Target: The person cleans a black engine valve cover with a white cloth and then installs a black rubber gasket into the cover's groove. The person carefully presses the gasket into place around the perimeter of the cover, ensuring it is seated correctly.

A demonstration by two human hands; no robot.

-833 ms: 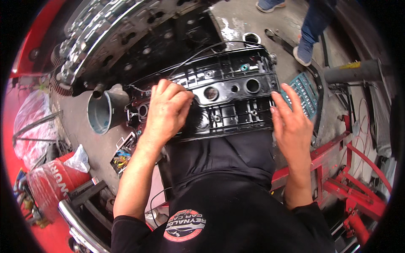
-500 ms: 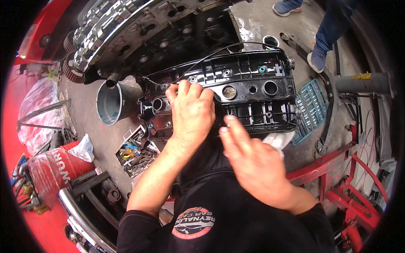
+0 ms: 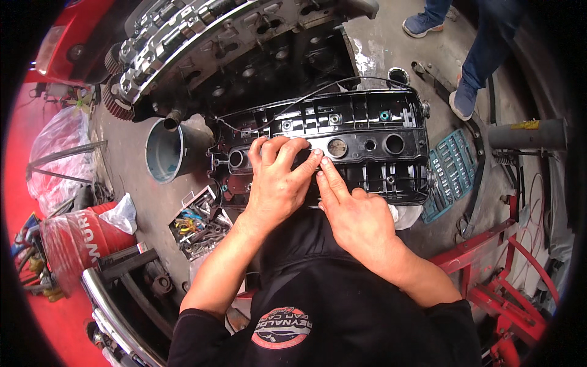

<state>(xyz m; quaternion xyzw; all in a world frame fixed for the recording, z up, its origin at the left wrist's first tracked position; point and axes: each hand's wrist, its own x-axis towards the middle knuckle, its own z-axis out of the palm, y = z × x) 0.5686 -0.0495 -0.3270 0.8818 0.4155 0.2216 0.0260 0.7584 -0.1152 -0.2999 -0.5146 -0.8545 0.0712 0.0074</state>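
A black valve cover (image 3: 379,136), its ribbed hollow side up, lies before me. Over its middle, my left hand (image 3: 276,180) has its fingers bent down and its thumb reaching right; whatever they grip is hidden. My right hand (image 3: 359,221) stretches its index and middle fingers forward, their tips against the left thumb. The other right fingers are folded. A thin black rubber gasket (image 3: 361,77) loops loosely along the far edge of the cover. Near the fingertips is a round opening (image 3: 337,147) with a pale inside.
Beyond the cover stands a cylinder head (image 3: 235,49) with camshafts. To the left are a dark bucket (image 3: 165,153), a tool tray (image 3: 199,223) and a red drum (image 3: 82,241). A teal socket set (image 3: 451,165) lies right. Another person's shoe (image 3: 463,101) shows far right.
My left hand has opened somewhat, its thumb moving out to the right. My right hand has come in, bringing its fingertips to that thumb. The whole view has shifted slightly.
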